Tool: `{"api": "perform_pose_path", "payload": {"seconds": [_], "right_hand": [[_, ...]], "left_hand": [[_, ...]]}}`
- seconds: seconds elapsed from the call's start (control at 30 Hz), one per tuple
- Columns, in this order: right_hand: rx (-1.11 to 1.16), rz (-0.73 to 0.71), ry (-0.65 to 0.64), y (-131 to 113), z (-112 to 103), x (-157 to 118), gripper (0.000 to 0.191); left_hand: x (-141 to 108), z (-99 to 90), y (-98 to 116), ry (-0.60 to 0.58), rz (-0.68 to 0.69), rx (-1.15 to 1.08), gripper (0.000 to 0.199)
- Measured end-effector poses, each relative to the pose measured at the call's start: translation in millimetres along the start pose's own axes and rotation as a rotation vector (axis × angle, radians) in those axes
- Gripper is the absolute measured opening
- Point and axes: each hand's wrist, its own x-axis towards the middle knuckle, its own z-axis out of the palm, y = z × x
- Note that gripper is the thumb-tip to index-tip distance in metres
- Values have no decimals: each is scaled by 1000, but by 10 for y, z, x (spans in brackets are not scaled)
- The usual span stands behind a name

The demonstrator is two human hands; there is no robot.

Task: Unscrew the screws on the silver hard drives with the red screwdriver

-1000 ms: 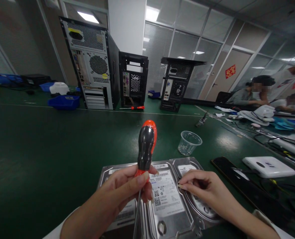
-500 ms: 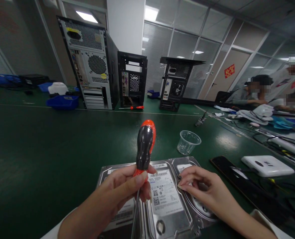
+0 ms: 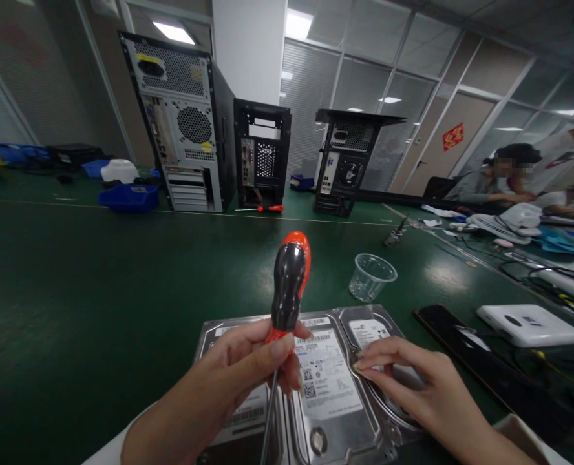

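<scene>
My left hand (image 3: 238,374) grips a red and black screwdriver (image 3: 289,284) near the base of its handle. The handle points up and the shaft runs down in front of the drives, its tip out of view. Three hard drives lie side by side: a left one (image 3: 243,420) partly behind my hand, a middle one (image 3: 333,381) with a white label, and a right one (image 3: 372,326) with a rounded cover. Over the right drive's left edge, my right hand (image 3: 408,381) pinches thumb and fingers together; whatever is between the fingertips is too small to make out.
A clear plastic cup (image 3: 372,278) stands behind the drives. To the right lie a dark flat bar (image 3: 466,342), a white box (image 3: 529,324) and cables. Computer cases (image 3: 185,123), a second screwdriver (image 3: 270,208) and a blue tray (image 3: 128,197) are farther back. People sit at far right.
The whole view has shifted slightly to the right. My right hand has moved slightly down relative to the right drive, baring more of its label. My left hand still holds the screwdriver.
</scene>
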Motion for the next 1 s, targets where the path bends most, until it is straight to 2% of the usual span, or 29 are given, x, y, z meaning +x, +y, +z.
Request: {"api": "perform_pose_path", "payload": {"seconds": [0.37,0.57,0.67,0.77,0.87,1.0], "right_hand": [[212,221,-113,-42,-29,53,30],[266,243,-144,-18,-25,147,33],[255,219,-130,11,-39,149,33],[184,165,-111,29,-62,135,24],[60,47,-112,16,-90,114,13],[-112,-136,-174,-17,-131,69,21]], "left_hand": [[13,2,7,-1,-4,19,31],[1,-19,6,-9,-3,2,30],[2,-18,8,9,-28,8,31],[7,-6,9,11,-30,34,32],[7,10,20,-24,3,50,33],[-3,24,42,27,-28,81,34]]}}
